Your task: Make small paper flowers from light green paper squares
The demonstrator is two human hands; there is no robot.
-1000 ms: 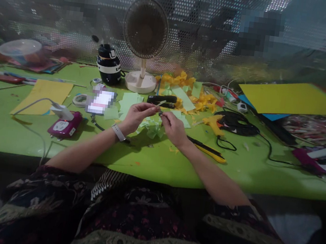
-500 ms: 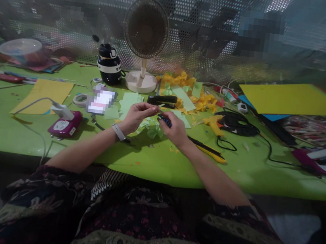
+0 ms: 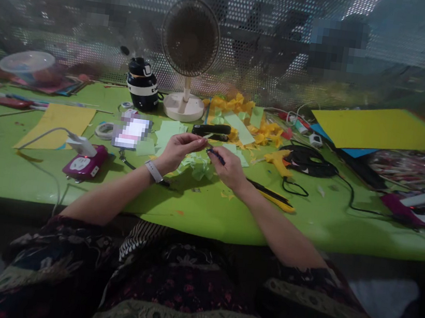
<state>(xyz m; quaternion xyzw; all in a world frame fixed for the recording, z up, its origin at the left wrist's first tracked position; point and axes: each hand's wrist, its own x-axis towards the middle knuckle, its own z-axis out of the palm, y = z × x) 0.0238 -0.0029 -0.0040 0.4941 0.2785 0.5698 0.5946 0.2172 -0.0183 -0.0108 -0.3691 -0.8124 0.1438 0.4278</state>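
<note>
My left hand (image 3: 178, 152), with a pale band at the wrist, pinches a small strip of pale green paper (image 3: 208, 136) at its fingertips. Opposite it, my right hand (image 3: 230, 169) is closed around a slim dark blue tool (image 3: 216, 156), whose tip points toward the left fingertips; its exact kind is too small to tell. Curled pale green paper pieces (image 3: 198, 169) lie under both hands. Just behind them sits a black stapler (image 3: 212, 129). A yellow and black utility knife (image 3: 274, 197) rests by my right wrist.
A yellow glue gun (image 3: 278, 161) and a black coiled item (image 3: 312, 161) lie to the right. Orange-yellow paper pieces (image 3: 271, 130) are heaped behind. A white fan (image 3: 183, 107), dark jar (image 3: 142, 87), phone (image 3: 132, 133) and purple power socket (image 3: 85, 163) stand or lie leftward on the green table (image 3: 174, 211).
The blue tool has turned slightly in my right hand, with its tip close to the left fingertips. The paper strip has shifted a little; both arms are almost still.
</note>
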